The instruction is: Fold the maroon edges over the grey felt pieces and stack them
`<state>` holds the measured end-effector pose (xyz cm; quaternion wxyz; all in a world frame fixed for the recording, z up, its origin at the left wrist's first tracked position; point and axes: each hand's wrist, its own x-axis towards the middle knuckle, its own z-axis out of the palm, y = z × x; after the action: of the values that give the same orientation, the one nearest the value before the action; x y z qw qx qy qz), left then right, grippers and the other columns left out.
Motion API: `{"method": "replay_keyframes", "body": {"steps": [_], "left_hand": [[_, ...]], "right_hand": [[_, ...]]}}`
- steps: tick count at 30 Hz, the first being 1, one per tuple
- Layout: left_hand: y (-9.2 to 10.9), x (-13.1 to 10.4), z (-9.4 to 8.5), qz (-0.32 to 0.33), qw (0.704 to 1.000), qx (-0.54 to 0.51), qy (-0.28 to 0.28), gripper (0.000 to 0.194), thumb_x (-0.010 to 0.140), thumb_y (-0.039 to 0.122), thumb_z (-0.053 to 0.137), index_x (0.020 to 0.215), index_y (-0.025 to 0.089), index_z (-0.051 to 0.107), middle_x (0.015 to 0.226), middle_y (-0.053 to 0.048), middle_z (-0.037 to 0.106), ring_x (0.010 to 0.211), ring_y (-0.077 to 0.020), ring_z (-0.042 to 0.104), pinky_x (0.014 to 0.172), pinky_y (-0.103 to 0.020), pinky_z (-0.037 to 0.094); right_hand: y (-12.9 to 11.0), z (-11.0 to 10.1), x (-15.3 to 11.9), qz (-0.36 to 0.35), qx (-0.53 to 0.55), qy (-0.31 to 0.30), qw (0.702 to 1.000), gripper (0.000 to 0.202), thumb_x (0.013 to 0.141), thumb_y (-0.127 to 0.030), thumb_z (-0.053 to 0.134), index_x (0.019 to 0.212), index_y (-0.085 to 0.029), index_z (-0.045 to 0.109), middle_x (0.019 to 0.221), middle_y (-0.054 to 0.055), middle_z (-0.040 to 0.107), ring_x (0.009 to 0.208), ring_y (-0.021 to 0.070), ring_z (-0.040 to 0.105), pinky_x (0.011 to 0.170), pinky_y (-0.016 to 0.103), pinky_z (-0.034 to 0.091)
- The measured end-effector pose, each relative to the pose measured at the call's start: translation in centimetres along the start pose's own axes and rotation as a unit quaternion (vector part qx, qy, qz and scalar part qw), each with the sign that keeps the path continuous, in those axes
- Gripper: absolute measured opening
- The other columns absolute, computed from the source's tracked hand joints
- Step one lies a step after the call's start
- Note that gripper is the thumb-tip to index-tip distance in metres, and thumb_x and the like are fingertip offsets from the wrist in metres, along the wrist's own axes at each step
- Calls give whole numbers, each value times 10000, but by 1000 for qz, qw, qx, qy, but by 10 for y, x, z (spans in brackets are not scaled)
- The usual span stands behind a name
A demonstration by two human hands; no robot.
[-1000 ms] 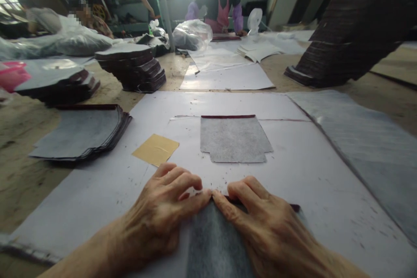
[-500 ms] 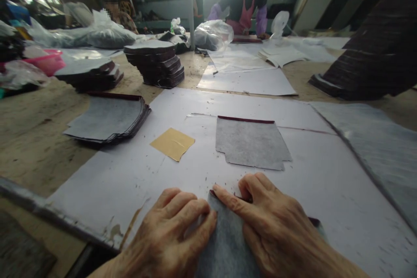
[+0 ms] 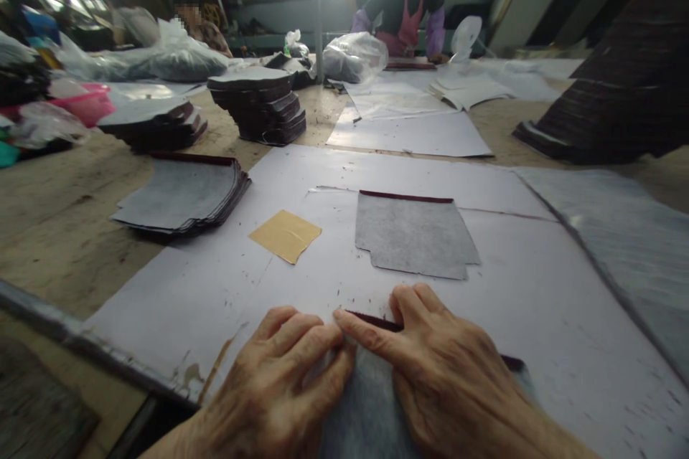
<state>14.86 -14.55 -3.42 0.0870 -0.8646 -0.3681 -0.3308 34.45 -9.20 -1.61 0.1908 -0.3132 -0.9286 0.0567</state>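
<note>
My left hand (image 3: pixel 293 373) lies with bent fingers on the left corner of a grey-backed piece of dark material (image 3: pixel 366 394), thumb and fingers closed at its edge. Along the same piece's far edge runs a folded dark red strip (image 3: pixel 377 320). My right hand (image 3: pixel 446 355) presses there, its index finger stretched to the strip's left end and the other fingers curled at the fold. Both hands cover much of the piece. Beyond them a similar grey piece (image 3: pixel 417 237) lies flat, its dark red strip at the far side. A yellow square (image 3: pixel 285 237) rests to its left.
White sheeting (image 3: pixel 177 301) covers the table. To the left is a pile of edged grey pieces (image 3: pixel 177 193); further stacks (image 3: pixel 258 111) stand behind. A tall dark stack (image 3: pixel 613 93) rises at right. Beyond a thin pole (image 3: pixel 316 14), a person (image 3: pixel 409 14) in a pink apron leans over.
My right index fingertip has slid slightly left along the fold, and more of the dark red strip shows behind it. My left hand stays almost where it was.
</note>
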Motion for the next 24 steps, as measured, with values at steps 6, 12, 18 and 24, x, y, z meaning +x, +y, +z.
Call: {"method": "replay_keyframes", "body": {"steps": [6,12,18,24], "left_hand": [[1,-1,-3,-14,999,-13,-26,338,735,74,410,1022,78,589,942,-129,560,825,-216,504,693,-389,424],[2,2,-7,-22,999,-38,-31,357,713,36,405,1022,68,581,940,-126,558,845,-208,506,693,-371,430],[4,5,-9,-30,997,-50,-57,376,708,38,413,1050,75,566,959,-131,549,867,-210,502,704,-383,444],[-2,-3,-13,-22,998,-25,-50,352,758,43,392,1053,123,567,953,-105,555,874,-182,519,710,-325,470]], "right_hand": [[8,-8,-8,50,108,110,987,395,780,-52,397,1111,-205,552,889,61,527,806,151,505,653,265,480],[4,-3,-12,-1,23,83,996,412,777,-64,380,1131,-167,562,882,101,519,809,203,466,645,355,473],[-5,4,-15,-37,-2,78,996,391,815,-76,355,1142,-142,558,923,130,529,840,225,456,697,406,448],[0,5,-16,56,16,130,990,226,791,-101,433,931,-136,608,832,84,558,800,206,469,698,367,416]]}}
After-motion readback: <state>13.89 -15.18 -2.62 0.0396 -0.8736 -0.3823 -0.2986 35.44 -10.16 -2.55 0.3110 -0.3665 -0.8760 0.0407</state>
